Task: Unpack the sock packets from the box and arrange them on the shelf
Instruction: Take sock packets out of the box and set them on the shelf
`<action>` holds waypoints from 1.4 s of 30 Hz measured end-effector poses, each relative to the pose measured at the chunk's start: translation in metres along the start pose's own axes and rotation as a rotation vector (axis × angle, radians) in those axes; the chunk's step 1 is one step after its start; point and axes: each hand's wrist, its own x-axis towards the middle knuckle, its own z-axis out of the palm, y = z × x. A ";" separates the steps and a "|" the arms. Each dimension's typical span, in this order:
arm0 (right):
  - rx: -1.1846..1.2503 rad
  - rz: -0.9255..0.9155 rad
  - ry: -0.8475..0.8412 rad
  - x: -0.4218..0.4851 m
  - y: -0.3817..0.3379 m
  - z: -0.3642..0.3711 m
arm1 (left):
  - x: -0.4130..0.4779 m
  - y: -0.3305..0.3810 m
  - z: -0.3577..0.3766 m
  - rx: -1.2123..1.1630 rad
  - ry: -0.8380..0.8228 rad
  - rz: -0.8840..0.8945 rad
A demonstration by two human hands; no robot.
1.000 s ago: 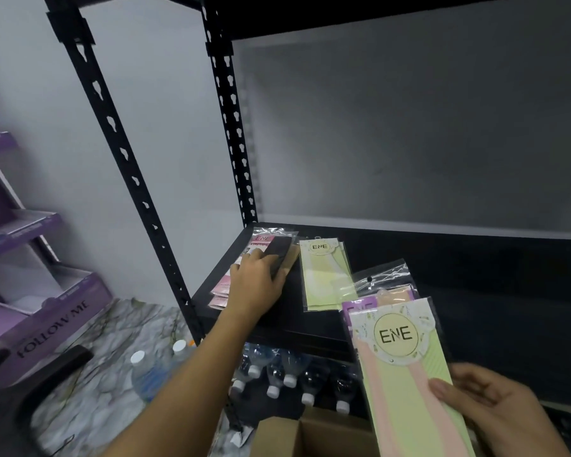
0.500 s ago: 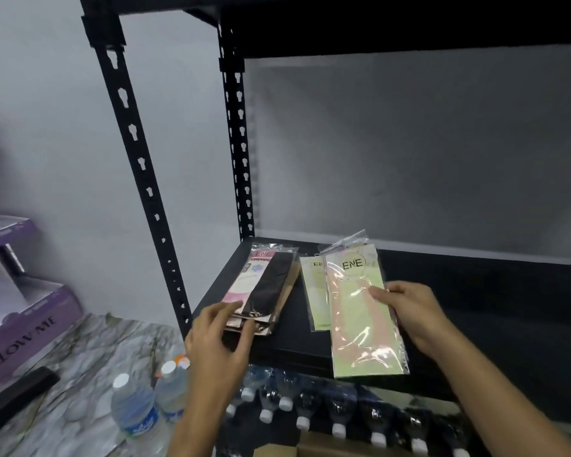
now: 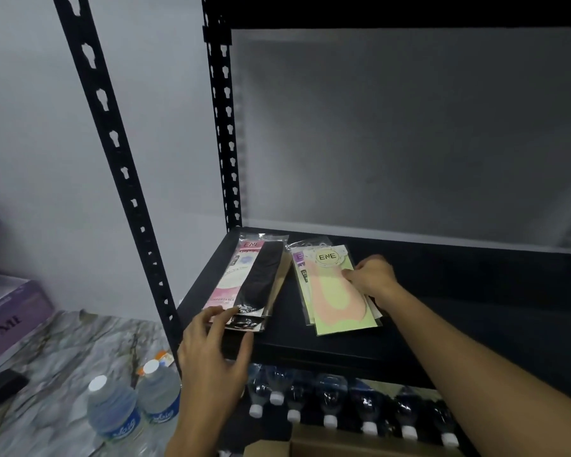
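Two piles of sock packets lie on the black shelf [image 3: 442, 318]. The left pile, pink with a black sock on top [image 3: 254, 278], sits near the shelf's left corner. My left hand [image 3: 215, 354] reaches its near end, fingers spread and touching the pile's bottom edge. The right pile has a green and pink packet [image 3: 335, 291] on top of a purple one. My right hand [image 3: 371, 277] rests on that top packet's right edge, fingers curled over it. A corner of the cardboard box [image 3: 310, 448] shows at the bottom edge.
Black slotted uprights [image 3: 119, 166] frame the shelf's left side. Water bottles [image 3: 330, 400] stand in a row on the level below, and two more [image 3: 129, 404] on the marble floor to the left. A purple display stand [image 3: 4, 311] is at far left.
My right hand laid the green and pink packet down on the right pile. My left hand came off the top of the left pile and drew back to its near end.
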 end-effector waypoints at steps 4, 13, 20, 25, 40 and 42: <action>-0.072 -0.056 0.018 -0.006 0.003 -0.004 | 0.000 0.000 0.002 0.042 -0.001 0.013; 0.045 -0.273 0.114 -0.060 0.042 -0.034 | -0.032 0.025 0.003 -0.073 0.062 0.128; 0.223 -0.390 -0.090 -0.155 0.146 -0.047 | -0.099 0.041 0.042 -0.158 -0.484 0.201; 0.081 -0.220 -0.312 -0.172 0.232 -0.038 | -0.141 0.029 0.078 -0.083 -0.822 0.143; -0.375 0.096 -0.508 -0.151 0.388 0.011 | -0.227 -0.062 0.181 0.300 -1.281 -0.015; -0.384 0.127 -0.518 -0.146 0.398 0.013 | -0.232 -0.066 0.192 0.322 -1.267 -0.012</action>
